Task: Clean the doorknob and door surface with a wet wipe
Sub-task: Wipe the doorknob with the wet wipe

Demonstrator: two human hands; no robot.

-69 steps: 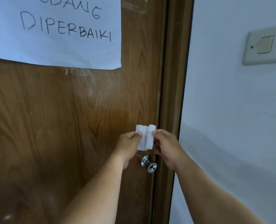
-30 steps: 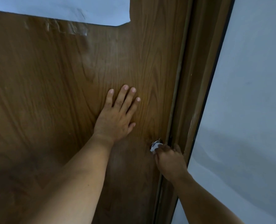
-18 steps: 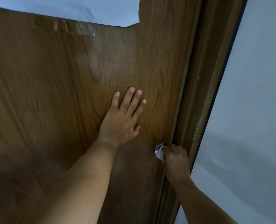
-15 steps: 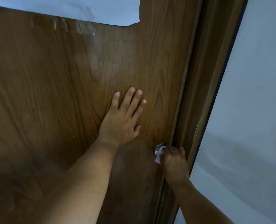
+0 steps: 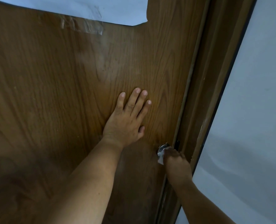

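Head view: my left hand (image 5: 126, 123) lies flat on the wooden door (image 5: 53, 94), fingers spread open, above and left of the doorknob (image 5: 161, 148); my right hand (image 5: 176, 160) is closed over the knob, gripping the white wet wipe (image 5: 160, 160) against it; a corner of wipe protrudes; a taped paper sheet (image 5: 101, 8) hangs above.

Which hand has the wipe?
The right hand, closed over the doorknob with the wet wipe; the left hand lies flat and empty on the door.
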